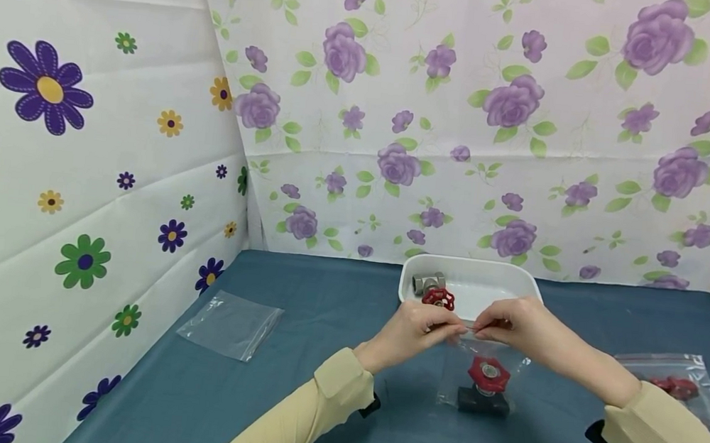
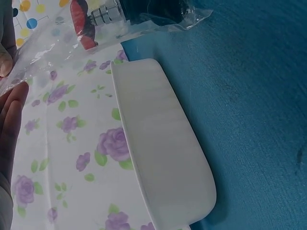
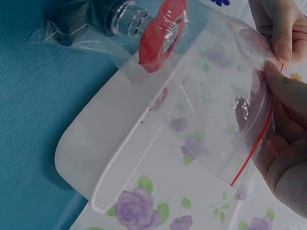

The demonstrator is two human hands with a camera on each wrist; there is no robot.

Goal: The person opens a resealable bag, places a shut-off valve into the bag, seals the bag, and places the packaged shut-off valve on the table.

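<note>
At the far left, a flat plastic bag [image 1: 231,325] lies at a slant on the blue cloth [image 1: 322,297], well apart from the hands.

Next comes the left hand [image 1: 417,325], its thumb and forefinger pinched together on the mouth of a zip bag [image 1: 451,380], with no visible gap between the tips. Behind it stands a white tray [image 1: 498,272], with 1 metal valve [image 1: 429,283] with a red wheel in its left end.

The zip bag hangs below the fingertips, in front of the tray, and inside it sits a black valve [image 1: 483,401]. What matters most in space is this: the valve is down and slightly right of the pinch, so the right hand is nearer. Its body runs left to right with its long axis level, and its red handwheel [image 1: 489,372] points up toward the grip. Whether the bag's bottom touches the cloth I cannot tell.

The right hand [image 1: 515,322] also pinches the mouth between thumb and forefinger, just beside the left, along the red zip line [image 3: 252,152].

At the far right lies 1 more bag [image 1: 690,366], holding a red wheel [image 1: 676,387].
</note>
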